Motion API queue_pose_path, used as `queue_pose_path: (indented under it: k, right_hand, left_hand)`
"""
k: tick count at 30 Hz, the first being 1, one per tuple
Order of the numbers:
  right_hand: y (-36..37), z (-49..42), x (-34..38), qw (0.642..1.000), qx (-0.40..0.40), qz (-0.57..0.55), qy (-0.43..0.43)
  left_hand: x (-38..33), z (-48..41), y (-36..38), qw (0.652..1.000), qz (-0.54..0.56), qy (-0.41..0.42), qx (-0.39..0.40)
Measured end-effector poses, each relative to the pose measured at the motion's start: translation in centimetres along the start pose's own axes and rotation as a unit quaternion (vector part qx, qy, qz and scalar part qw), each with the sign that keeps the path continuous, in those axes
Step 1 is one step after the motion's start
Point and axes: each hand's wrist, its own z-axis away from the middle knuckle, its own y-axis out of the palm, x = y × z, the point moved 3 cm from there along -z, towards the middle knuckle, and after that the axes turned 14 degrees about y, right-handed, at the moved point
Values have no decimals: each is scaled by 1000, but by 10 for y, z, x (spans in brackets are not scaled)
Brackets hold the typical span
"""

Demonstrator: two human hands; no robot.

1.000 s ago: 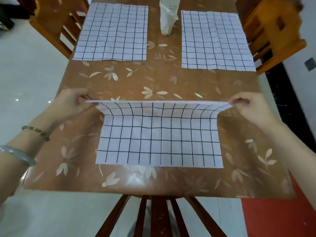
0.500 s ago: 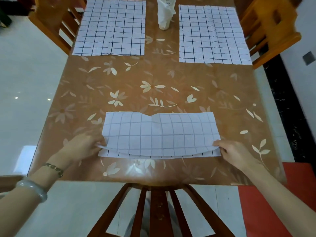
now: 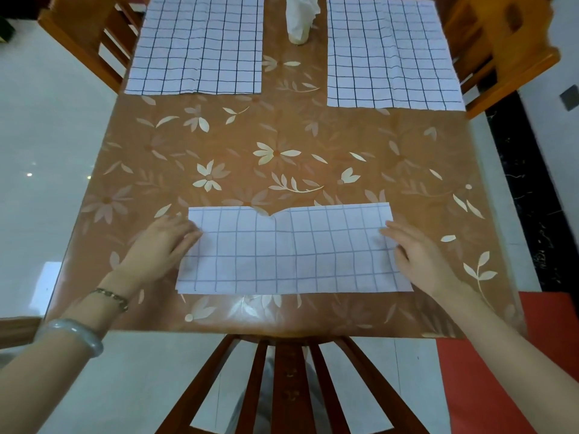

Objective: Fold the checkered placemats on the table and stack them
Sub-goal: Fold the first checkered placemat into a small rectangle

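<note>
A white checkered placemat (image 3: 293, 250) lies folded in half near the front edge of the brown flowered table (image 3: 282, 145), its fold along the far side with a small notch in the middle. My left hand (image 3: 159, 242) rests flat on its left end, fingers straight. My right hand (image 3: 416, 252) rests flat on its right end, fingers straight. Two more checkered placemats lie unfolded at the far side, one at the left (image 3: 197, 45) and one at the right (image 3: 388, 51).
A white wrapped bottle-like object (image 3: 299, 17) stands between the two far placemats. Wooden chairs stand at the far left (image 3: 84, 39), far right (image 3: 501, 48) and right in front of me (image 3: 288, 380). The floor is light tile, with a red mat at the right.
My hands brought the raised far edge of the near placemat down toward me onto the near edge, then let go and moved up to lie flat on its two ends.
</note>
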Motion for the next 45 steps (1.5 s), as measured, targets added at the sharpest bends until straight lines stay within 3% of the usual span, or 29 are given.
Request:
queue_pose_path:
  k: [3,7,11,17,21,26,38,41,45]
  right_hand:
    - [17,-39,24,997,-6,-73,20]
    - [33,-98,12,984,33,-117,129]
    - [34,-124,-5,984,48,-86,150]
    - [28,-133,-2,990,85,-5,111]
    - [30,-129,-1,992,67,67,86]
    - [32,-124,-5,995,53,14,82]
    - [34,-128,-17,992,65,60,85]
    - [28,-122,-13,996,16,19,88]
    - [26,-95,37,986,-164,13,28]
  left_hand:
    - [7,-34,11,997,-10,-63,-53]
    - [28,-66,28,995,0,-101,-15]
    - [51,-76,33,992,-23,-118,37]
    - [57,-78,38,994,-77,-72,43]
    - [66,-73,39,992,-93,-75,41]
    - [70,-71,39,992,-102,-69,35]
    - [70,-70,41,988,-136,-68,5]
    - [55,-66,43,983,-156,-95,-34]
    - [8,-65,65,988,-131,-59,-54]
